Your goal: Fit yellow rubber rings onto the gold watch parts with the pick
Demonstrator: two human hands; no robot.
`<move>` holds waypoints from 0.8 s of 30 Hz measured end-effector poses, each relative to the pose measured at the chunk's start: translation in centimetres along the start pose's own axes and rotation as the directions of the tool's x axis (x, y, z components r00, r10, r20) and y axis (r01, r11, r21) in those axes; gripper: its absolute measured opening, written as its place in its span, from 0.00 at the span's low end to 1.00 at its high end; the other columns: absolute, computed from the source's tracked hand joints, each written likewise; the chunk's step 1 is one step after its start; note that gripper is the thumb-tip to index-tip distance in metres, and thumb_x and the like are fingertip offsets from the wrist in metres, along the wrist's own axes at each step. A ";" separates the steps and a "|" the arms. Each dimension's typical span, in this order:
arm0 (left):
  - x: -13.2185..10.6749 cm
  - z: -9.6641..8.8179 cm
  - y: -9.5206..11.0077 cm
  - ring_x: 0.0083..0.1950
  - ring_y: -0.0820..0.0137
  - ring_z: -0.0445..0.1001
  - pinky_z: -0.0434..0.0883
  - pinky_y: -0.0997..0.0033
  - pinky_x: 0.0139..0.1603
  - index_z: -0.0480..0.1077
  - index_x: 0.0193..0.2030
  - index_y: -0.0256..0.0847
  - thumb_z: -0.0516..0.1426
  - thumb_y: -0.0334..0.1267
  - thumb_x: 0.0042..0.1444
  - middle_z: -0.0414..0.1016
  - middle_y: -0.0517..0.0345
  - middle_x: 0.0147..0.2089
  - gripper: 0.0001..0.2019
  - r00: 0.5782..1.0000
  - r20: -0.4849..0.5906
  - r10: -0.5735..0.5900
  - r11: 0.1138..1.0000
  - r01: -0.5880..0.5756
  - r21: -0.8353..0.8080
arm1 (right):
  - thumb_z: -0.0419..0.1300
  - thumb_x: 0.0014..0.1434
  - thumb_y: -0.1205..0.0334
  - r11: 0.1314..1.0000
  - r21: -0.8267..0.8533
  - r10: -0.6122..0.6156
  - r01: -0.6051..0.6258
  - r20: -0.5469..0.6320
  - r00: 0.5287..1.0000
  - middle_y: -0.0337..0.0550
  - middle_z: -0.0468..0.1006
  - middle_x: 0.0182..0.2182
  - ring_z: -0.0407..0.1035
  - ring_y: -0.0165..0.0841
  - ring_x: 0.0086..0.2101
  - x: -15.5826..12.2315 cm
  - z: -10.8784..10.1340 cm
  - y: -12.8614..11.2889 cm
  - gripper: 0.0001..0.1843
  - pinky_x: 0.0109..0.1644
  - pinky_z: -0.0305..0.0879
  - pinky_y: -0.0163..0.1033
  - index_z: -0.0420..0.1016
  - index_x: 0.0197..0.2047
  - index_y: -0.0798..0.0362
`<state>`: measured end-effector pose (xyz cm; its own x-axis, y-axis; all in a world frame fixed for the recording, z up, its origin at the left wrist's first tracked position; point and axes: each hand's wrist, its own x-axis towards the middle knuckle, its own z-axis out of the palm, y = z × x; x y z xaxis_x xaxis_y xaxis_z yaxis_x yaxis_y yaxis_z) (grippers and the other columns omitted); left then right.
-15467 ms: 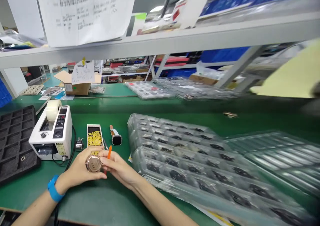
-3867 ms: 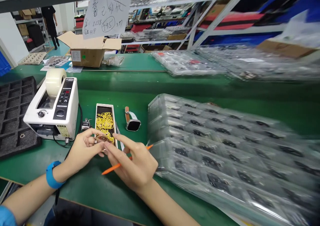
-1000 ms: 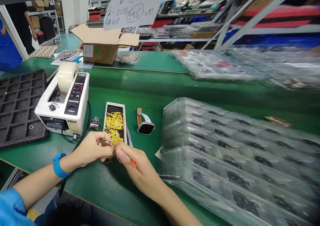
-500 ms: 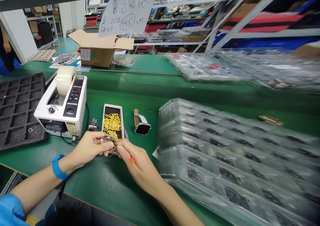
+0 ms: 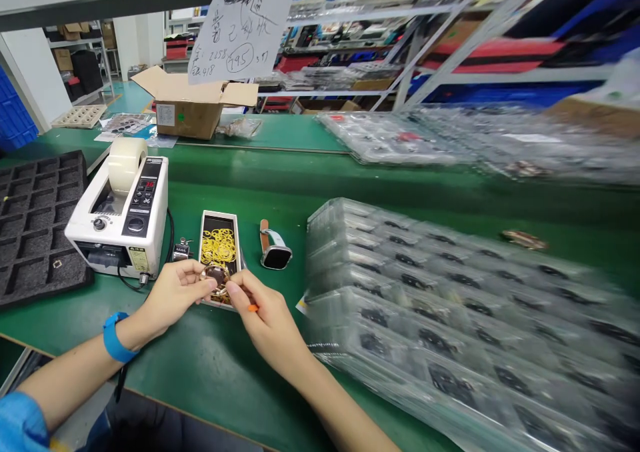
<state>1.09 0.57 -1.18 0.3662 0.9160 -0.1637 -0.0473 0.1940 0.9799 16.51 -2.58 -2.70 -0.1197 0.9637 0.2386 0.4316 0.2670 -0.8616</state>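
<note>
The orange stick [image 5: 253, 308] has shifted, and the left hand [image 5: 174, 293] and right hand [image 5: 266, 311] pinch the gold watch [image 5: 215, 276].

Green worktop [image 5: 215, 379], two levels, loaded left and right.
Near level, left to right: black foam tray [image 5: 37, 213] with square cells; white tape dispenser [image 5: 116, 222]; small metal counter [image 5: 181, 251]; narrow open white box [image 5: 237, 239]; smartwatch [image 5: 277, 257], strap towards far side; stack of clear plastic trays [image 5: 327, 319] filling the right; beyond it a shiny item [image 5: 525, 240], too blurred to name. Raised far ledge [image 5: 295, 132]: beige tray [image 5: 79, 117] with round hollows, flat packets [image 5: 131, 124], open cardboard box [image 5: 187, 117], crumpled clear bag [image 5: 240, 128], flat clear trays [image 5: 370, 139] at right.
</note>
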 end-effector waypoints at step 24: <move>-6.4 -7.7 -0.2 0.15 0.81 0.54 0.49 0.78 0.17 0.73 0.37 0.32 0.63 0.53 0.45 0.61 0.68 0.15 0.23 0.781 -0.624 0.034 0.977 -0.156 -0.142 | 0.57 0.59 0.50 0.987 -0.100 -0.149 0.124 -0.308 0.940 0.37 0.62 0.19 0.52 0.29 0.19 -0.4 -1.2 -0.4 0.13 0.23 0.51 0.37 0.70 0.28 0.49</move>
<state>-8.36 -2.64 -1.17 -0.2957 0.9407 -0.1662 -0.2355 0.0969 0.9670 17.45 -3.13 -1.91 0.0987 0.8657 0.4907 0.5006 0.3829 -0.7764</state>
